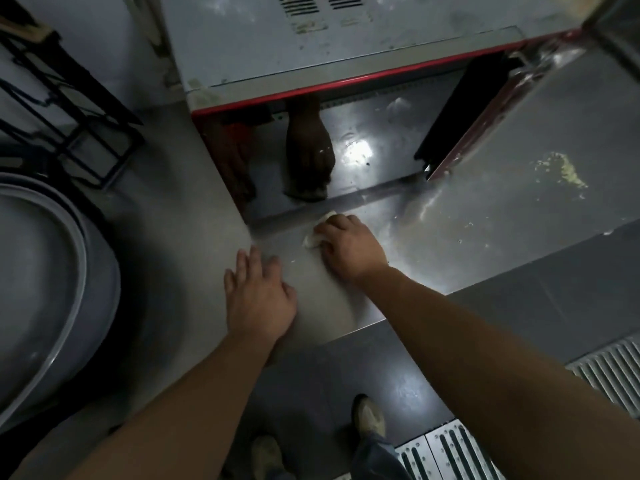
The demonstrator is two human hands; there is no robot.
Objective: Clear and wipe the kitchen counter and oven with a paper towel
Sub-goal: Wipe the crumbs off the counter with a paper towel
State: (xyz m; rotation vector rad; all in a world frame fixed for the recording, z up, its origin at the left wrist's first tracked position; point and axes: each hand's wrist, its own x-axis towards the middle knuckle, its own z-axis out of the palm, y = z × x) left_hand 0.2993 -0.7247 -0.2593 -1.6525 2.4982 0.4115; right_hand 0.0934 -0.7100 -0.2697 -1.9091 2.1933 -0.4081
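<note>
My right hand (346, 245) grips a crumpled white paper towel (313, 237) and presses it onto the steel counter (433, 244), just in front of the oven. The oven (346, 46) is a grey box with a red trim, and its shiny front mirrors my hand. My left hand (258, 297) lies flat with straight fingers on the counter's near left corner and holds nothing. A patch of yellowish crumbs (561, 169) lies on the counter at the right.
A large grey round basin (45, 292) fills the left side. A black wire rack (69, 109) stands behind it. Below the counter's edge are dark floor tiles, metal drain grates (450, 452) and my shoes (370, 415).
</note>
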